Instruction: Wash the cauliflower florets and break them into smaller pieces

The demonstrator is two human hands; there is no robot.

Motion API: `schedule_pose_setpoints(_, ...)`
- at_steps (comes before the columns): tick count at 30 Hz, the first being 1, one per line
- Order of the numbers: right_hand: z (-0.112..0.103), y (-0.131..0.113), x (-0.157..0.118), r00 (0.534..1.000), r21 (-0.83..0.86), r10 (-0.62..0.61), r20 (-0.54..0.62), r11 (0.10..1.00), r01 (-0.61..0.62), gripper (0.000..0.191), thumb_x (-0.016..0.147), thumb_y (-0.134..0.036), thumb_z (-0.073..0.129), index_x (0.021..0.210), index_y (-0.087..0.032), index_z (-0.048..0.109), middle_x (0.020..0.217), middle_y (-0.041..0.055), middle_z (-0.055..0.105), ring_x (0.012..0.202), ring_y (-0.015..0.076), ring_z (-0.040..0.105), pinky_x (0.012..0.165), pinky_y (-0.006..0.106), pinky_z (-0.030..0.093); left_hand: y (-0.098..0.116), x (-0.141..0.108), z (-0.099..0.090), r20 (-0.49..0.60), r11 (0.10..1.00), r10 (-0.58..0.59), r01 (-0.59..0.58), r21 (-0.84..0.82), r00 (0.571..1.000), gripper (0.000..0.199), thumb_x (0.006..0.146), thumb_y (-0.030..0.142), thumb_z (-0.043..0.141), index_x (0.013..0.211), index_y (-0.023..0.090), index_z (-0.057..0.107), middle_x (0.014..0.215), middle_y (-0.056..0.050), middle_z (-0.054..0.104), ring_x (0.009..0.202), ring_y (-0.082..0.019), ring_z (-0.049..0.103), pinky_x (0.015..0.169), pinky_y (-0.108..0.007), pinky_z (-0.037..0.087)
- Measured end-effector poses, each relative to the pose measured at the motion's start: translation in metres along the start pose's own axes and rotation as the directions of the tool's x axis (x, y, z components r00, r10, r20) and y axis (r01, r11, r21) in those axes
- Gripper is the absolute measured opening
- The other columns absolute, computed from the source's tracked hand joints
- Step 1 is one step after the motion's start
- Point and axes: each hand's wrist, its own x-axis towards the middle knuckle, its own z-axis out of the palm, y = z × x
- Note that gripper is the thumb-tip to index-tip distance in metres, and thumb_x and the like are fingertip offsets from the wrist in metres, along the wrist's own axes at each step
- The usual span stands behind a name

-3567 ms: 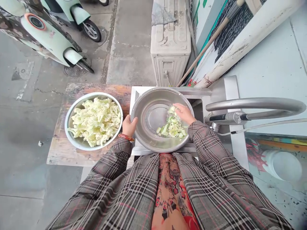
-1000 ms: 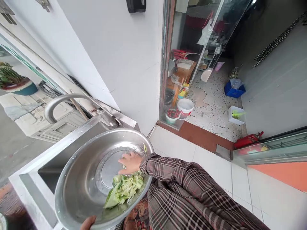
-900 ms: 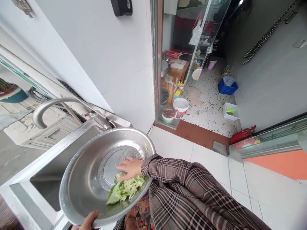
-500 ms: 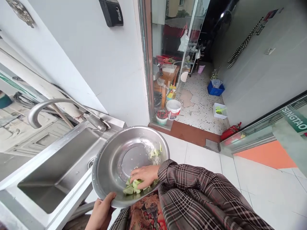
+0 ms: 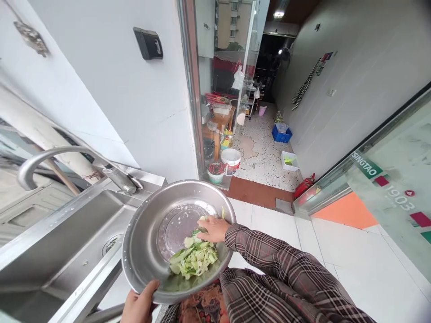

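A wide metal basin (image 5: 141,233) is tilted in front of me beside the sink. My left hand (image 5: 138,301) grips its near left rim, the thumb over the edge. Chopped pale-green vegetable (image 5: 195,259), which looks like cabbage, lies heaped in the near right part of the basin with a little water. My right hand (image 5: 212,229) is inside the basin at the far edge of that heap, fingers stretched out and palm down, touching or just above a few pieces. Small white bits stick to the basin's bottom.
To the left is a steel sink (image 5: 81,215) with a curved faucet (image 5: 60,154). Ahead, a glass-sided doorway has a brown threshold (image 5: 257,192). Near it stand a white bucket (image 5: 231,160), a bowl of red peppers (image 5: 216,172) and a fire extinguisher (image 5: 305,185).
My right hand has moved off the vegetable heap toward the basin's far right side, uncovering the heap. My view has turned right, and the left hand keeps its hold on the rim.
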Motion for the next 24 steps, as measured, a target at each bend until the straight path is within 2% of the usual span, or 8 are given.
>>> schedule_pose_setpoints(2, 0.014, -0.002, -0.010, 0.999, -0.005, -0.049, 0.013, 0.999, 0.049, 0.073, 0.085, -0.069, 0.051, 0.145, -0.028, 0.043, 0.136, 0.0183, 0.048, 0.115, 0.0356, 0.058, 0.093, 0.053, 0.048, -0.007, -0.009, 0.005, -0.024, 0.999, 0.031, -0.031, -0.029, 0.999, 0.024, 0.050, 0.030, 0.068, 0.067, 0.019, 0.055, 0.054, 0.002, 0.056, 0.050, -0.015, 0.052, 0.048, -0.026, 0.042)
schedule_pose_setpoints(4, 0.024, -0.002, -0.019, 0.996, -0.004, -0.083, 0.021, 0.997, 0.083, 0.070, 0.087, -0.063, 0.052, 0.146, -0.027, 0.041, 0.134, 0.0167, 0.046, 0.116, 0.0321, 0.058, 0.100, 0.049, 0.044, -0.016, -0.020, 0.015, -0.054, 0.993, 0.085, -0.090, -0.083, 0.995, 0.023, 0.052, 0.029, 0.066, 0.070, 0.017, 0.057, 0.058, 0.002, 0.057, 0.055, -0.015, 0.054, 0.052, -0.026, 0.043)
schedule_pose_setpoints(7, 0.031, 0.007, -0.016, 0.982, 0.010, -0.157, 0.106, 0.988, 0.157, 0.072, 0.089, -0.061, 0.048, 0.150, -0.025, 0.035, 0.139, 0.0166, 0.037, 0.128, 0.0307, 0.049, 0.108, 0.045, 0.038, -0.027, -0.028, 0.033, -0.178, 0.973, 0.162, -0.188, -0.137, 0.971, 0.024, 0.054, 0.024, 0.061, 0.077, 0.015, 0.059, 0.063, 0.001, 0.058, 0.058, -0.015, 0.052, 0.054, -0.026, 0.042)
schedule_pose_setpoints(11, 0.040, 0.026, 0.000, 0.945, 0.023, -0.267, 0.188, 0.963, 0.268, 0.072, 0.091, -0.063, 0.039, 0.152, -0.027, 0.029, 0.140, 0.0142, 0.032, 0.139, 0.0289, 0.035, 0.114, 0.046, 0.032, -0.048, -0.036, 0.057, -0.379, 0.950, 0.194, -0.270, -0.157, 0.905, 0.026, 0.056, 0.012, 0.054, 0.081, 0.016, 0.059, 0.072, 0.001, 0.059, 0.069, -0.015, 0.054, 0.067, -0.028, 0.046)
schedule_pose_setpoints(15, 0.056, 0.046, -0.002, 0.882, 0.024, -0.392, 0.260, 0.916, 0.400, 0.074, 0.089, -0.066, 0.039, 0.152, -0.030, 0.027, 0.139, 0.0131, 0.031, 0.142, 0.0305, 0.030, 0.115, 0.049, 0.031, -0.081, -0.059, 0.086, -0.519, 0.942, 0.156, -0.284, -0.177, 0.840, 0.034, 0.057, 0.005, 0.053, 0.088, 0.016, 0.061, 0.078, 0.001, 0.060, 0.077, -0.015, 0.054, 0.075, -0.028, 0.046)
schedule_pose_setpoints(17, 0.066, 0.049, -0.008, 0.825, 0.045, -0.464, 0.323, 0.878, 0.477, 0.075, 0.088, -0.067, 0.040, 0.153, -0.029, 0.027, 0.138, 0.0132, 0.032, 0.141, 0.0315, 0.030, 0.115, 0.050, 0.030, -0.099, -0.075, 0.099, -0.570, 0.935, 0.103, -0.275, -0.225, 0.815, 0.040, 0.059, 0.003, 0.055, 0.096, 0.014, 0.062, 0.077, 0.001, 0.060, 0.073, -0.014, 0.052, 0.072, -0.027, 0.045)
schedule_pose_setpoints(19, 0.075, 0.043, -0.018, 0.739, 0.084, -0.545, 0.396, 0.823, 0.562, 0.075, 0.089, -0.066, 0.040, 0.153, -0.029, 0.026, 0.138, 0.0131, 0.033, 0.141, 0.0322, 0.031, 0.115, 0.051, 0.029, -0.115, -0.090, 0.111, -0.627, 0.916, 0.047, -0.285, -0.284, 0.777, 0.044, 0.060, 0.003, 0.056, 0.102, 0.013, 0.062, 0.079, 0.000, 0.060, 0.071, -0.014, 0.052, 0.071, -0.027, 0.045)
schedule_pose_setpoints(24, 0.089, -0.005, -0.050, 0.495, 0.232, -0.656, 0.569, 0.706, 0.669, 0.069, 0.090, -0.060, 0.044, 0.152, -0.033, 0.029, 0.143, 0.0111, 0.037, 0.139, 0.0294, 0.037, 0.113, 0.047, 0.035, -0.146, -0.123, 0.130, -0.757, 0.842, -0.002, -0.408, -0.354, 0.653, 0.049, 0.061, 0.003, 0.057, 0.108, 0.014, 0.062, 0.089, -0.003, 0.065, 0.083, -0.017, 0.057, 0.083, -0.031, 0.048)
